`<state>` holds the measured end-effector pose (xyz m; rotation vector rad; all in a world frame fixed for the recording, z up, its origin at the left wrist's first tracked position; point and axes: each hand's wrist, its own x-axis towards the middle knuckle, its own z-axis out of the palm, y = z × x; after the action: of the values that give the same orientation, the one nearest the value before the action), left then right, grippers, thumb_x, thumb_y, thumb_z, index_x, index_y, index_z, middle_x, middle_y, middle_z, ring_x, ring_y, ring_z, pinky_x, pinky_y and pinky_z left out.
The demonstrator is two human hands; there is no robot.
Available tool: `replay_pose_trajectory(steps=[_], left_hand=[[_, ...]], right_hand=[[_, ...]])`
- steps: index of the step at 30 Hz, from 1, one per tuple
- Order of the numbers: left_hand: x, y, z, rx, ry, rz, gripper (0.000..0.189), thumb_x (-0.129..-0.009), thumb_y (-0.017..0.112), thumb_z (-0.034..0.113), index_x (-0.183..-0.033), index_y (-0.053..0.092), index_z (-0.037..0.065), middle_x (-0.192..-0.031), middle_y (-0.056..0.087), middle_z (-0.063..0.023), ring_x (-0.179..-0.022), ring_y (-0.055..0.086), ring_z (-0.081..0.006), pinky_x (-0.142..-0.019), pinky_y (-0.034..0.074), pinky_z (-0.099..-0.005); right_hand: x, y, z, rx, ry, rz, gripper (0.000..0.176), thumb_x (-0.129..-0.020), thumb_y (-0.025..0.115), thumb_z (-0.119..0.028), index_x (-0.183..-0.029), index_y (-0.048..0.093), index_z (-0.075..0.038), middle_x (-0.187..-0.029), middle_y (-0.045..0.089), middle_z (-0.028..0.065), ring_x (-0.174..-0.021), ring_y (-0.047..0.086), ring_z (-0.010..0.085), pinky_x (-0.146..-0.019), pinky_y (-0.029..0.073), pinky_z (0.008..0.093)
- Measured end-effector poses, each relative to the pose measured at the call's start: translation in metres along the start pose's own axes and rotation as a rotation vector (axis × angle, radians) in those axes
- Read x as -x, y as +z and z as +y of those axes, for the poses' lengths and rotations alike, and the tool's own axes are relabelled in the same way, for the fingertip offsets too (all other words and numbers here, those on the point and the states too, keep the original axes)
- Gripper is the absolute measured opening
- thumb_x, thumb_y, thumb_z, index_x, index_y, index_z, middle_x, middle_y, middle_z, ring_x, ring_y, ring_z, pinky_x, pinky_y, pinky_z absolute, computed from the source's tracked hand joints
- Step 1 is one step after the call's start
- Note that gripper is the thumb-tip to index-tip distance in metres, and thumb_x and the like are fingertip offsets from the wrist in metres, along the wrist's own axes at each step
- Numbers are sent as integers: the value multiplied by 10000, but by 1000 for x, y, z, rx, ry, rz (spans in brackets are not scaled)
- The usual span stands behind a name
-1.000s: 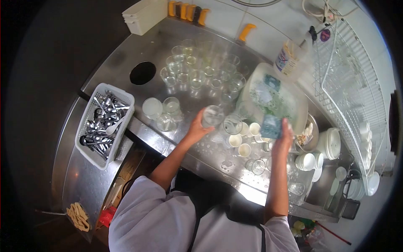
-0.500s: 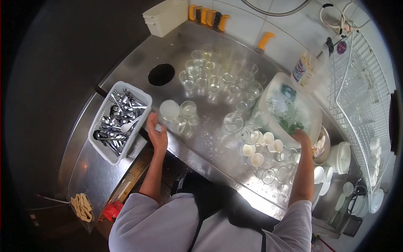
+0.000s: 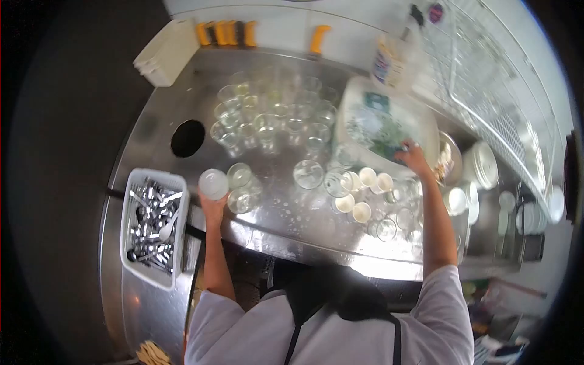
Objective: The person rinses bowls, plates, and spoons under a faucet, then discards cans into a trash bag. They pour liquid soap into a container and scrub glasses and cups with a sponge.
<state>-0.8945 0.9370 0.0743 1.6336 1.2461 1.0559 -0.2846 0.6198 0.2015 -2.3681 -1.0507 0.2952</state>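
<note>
My left hand (image 3: 212,208) is at a cloudy-looking glass (image 3: 213,184), its fingers closed around the near side and partly hidden by it. Two clear glasses (image 3: 239,175) stand just to the right. Over a white plastic basin (image 3: 348,115) of foamy water with green scouring material (image 3: 384,146), my right hand (image 3: 415,159) has its fingers bent together. Something small and dark seems to be at those fingertips, too blurred to name. Several white cups (image 3: 362,212) and clear glasses (image 3: 385,230) stand in front of the basin.
A white basket of cutlery (image 3: 182,234) sits at the left. Behind it is a round hole (image 3: 188,139) in the steel counter. Many glasses (image 3: 265,125) crowd the back. A wire rack (image 3: 453,55) rises on the right, above a metal bowl (image 3: 450,161) and stacked white dishes (image 3: 483,164).
My left hand has moved from beside the cutlery basket onto the cloudy glass. My right hand has lifted from the basin's near side toward its middle. The view has turned and shifted.
</note>
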Motion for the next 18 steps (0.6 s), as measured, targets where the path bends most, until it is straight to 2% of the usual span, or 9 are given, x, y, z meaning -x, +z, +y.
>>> replay_pose_trajectory(steps=[3, 9, 10, 12, 13, 18], left_hand=[[-5, 2, -3, -34, 7, 50, 896, -646, 931, 122, -1382, 443, -28, -1331, 566, -193, -1227, 562, -298, -1098, 416, -407], [-11, -16, 20, -339, 163, 168, 950, -647, 944, 140, -1401, 407, -68, -1333, 554, -240, -1244, 544, -336, -1114, 395, -433], [-10, -19, 37, -358, 172, 175, 960, -644, 945, 140, -1406, 401, -70, -1331, 551, -244, -1247, 540, -343, -1115, 392, -436], [-3, -24, 76, -321, 180, 157, 970, -638, 947, 135, -1410, 395, -65, -1329, 546, -242, -1246, 538, -349, -1110, 395, -439], [2, -24, 97, -264, 180, 130, 970, -634, 947, 131, -1409, 396, -58, -1329, 543, -237, -1243, 540, -347, -1105, 400, -440], [38, 17, 192, -88, 238, -46, 930, -648, 937, 107, -1400, 406, -25, -1335, 547, -190, -1217, 558, -292, -1064, 440, -423]], right_hand=[[13, -5, -22, -56, 92, 116, 528, -710, 823, -236, -1125, 612, 14, -1047, 693, 244, -981, 672, 385, -851, 514, 440], [25, -17, -25, -415, 154, 385, 419, -754, 800, -215, -1063, 603, -12, -922, 677, 120, -871, 643, 210, -772, 493, 341], [36, -21, -42, -677, 100, 467, 372, -783, 784, -233, -1034, 601, -28, -884, 646, 55, -834, 599, 164, -743, 475, 321], [51, -32, -38, -702, 170, 537, 345, -809, 766, -261, -1018, 603, -41, -874, 634, 42, -805, 573, 156, -732, 466, 312], [66, -47, -56, -692, 199, 554, 332, -816, 760, -282, -1004, 598, -63, -875, 625, 35, -791, 556, 137, -724, 455, 290], [131, -80, -33, -771, 208, 646, 303, -792, 794, -213, -967, 583, -85, -882, 594, 14, -785, 537, 118, -701, 437, 264]])
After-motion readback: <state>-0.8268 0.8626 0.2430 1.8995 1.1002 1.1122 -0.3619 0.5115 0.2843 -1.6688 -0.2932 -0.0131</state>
